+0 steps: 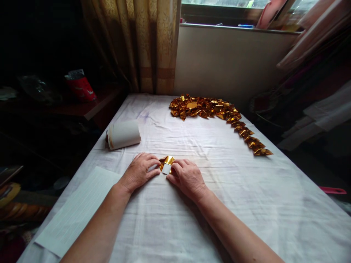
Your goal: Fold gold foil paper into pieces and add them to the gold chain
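Note:
A small piece of gold foil paper [166,163], gold on one side and white on the other, lies partly folded on the white cloth [192,219]. My left hand [140,171] pinches its left edge with curled fingers. My right hand [187,176] presses and grips its right edge, fingers bent. Both hands rest on the cloth, almost touching each other over the paper.
A curved row of several folded gold foil pieces [216,113] runs along the far right of the cloth. A roll of white-backed sheets [123,134] lies at the left. A flat white sheet [74,212] sits near the left edge. A curtain [137,44] and a wall stand behind.

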A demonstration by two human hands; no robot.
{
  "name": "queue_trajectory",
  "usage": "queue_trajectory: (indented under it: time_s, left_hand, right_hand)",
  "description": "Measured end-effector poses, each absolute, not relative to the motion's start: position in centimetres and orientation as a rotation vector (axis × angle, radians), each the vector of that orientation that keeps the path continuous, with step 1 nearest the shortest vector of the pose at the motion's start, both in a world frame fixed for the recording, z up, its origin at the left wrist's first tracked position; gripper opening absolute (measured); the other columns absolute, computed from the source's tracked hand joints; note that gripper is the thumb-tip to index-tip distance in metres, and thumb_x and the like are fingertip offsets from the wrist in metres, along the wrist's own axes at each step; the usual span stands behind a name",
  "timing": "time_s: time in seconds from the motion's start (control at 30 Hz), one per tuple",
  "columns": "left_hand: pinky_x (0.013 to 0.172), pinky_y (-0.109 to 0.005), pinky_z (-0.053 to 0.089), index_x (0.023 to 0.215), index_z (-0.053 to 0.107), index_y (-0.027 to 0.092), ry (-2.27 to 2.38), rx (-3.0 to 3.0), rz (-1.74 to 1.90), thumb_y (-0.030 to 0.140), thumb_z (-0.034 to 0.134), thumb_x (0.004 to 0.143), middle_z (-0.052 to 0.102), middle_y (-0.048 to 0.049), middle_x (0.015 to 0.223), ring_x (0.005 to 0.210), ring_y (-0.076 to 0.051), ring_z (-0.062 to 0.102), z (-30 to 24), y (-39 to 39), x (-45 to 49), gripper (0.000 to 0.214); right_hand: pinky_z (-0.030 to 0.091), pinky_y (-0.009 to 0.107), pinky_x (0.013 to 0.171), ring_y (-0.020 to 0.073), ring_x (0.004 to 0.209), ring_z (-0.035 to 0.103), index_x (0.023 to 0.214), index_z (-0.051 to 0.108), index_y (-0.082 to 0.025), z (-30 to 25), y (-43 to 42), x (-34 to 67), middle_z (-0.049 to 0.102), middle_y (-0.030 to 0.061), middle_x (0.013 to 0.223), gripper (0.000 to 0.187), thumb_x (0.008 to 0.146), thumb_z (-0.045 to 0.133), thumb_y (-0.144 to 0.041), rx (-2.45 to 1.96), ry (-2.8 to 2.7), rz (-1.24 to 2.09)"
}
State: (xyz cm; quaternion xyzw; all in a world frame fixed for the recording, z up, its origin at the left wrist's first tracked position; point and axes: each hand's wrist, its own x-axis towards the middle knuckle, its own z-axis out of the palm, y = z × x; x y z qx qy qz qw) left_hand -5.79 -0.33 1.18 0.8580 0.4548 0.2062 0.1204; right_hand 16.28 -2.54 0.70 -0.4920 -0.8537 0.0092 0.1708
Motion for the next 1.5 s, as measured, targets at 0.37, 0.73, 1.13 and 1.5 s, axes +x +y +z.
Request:
queue_trajectory:
  time_s: [0.37, 0.73, 1.13, 1.5]
  left_hand:
    - [0.094, -0.039, 0.042, 0.100, 0.072, 0.030, 1.357, 2.641, 0.581, 0.038, 0.067, 0.084, 0.069, -0.0011, 0.100, 0.094, -0.020, 0.059, 1.0, -0.4, -5.2, 0.018]
    - [0.092, -0.037, 0.043, 0.101, 0.072, 0.029, 1.377, 2.650, 0.579, 0.038, 0.069, 0.083, 0.068, -0.0017, 0.099, 0.095, -0.020, 0.059, 1.1, -0.7, -4.6, 0.020]
    - [0.100, -0.037, 0.045, 0.111, 0.066, 0.024, 1.316, 2.720, 0.692, 0.031, 0.055, 0.093, 0.064, -0.0053, 0.128, 0.114, -0.020, 0.060, 0.8, -0.6, -3.8, 0.022]
    - [0.092, -0.035, 0.051, 0.101, 0.069, 0.021, 1.287, 2.776, 0.775, 0.029, 0.045, 0.097, 0.073, -0.0047, 0.112, 0.101, -0.019, 0.067, 0.6, -0.8, -3.8, 0.026]
  right_hand:
    - [0.045, 0.035, 0.078, 0.0237, 0.090, 0.059, 0.091, 0.065, -0.019, -0.2, -2.1, 16.5, 0.070, 0.0087, 0.103, 0.013, 0.087, 0.064, -0.031, -1.313, -2.383, -0.070]
    - [0.046, 0.036, 0.081, 0.0232, 0.091, 0.060, 0.094, 0.067, -0.018, -0.6, -1.8, 16.4, 0.071, 0.0091, 0.100, 0.014, 0.090, 0.059, -0.029, -1.328, -2.328, -0.057]
    - [0.047, 0.037, 0.085, 0.0227, 0.095, 0.061, 0.093, 0.067, -0.021, -0.6, -1.8, 16.9, 0.071, 0.0079, 0.108, 0.014, 0.092, 0.057, -0.031, -1.279, -2.294, 0.017]
    - [0.049, 0.037, 0.087, 0.0228, 0.099, 0.061, 0.100, 0.067, -0.022, -0.2, -1.9, 17.6, 0.070, 0.0075, 0.111, 0.014, 0.087, 0.061, -0.022, -1.220, -2.299, 0.124]
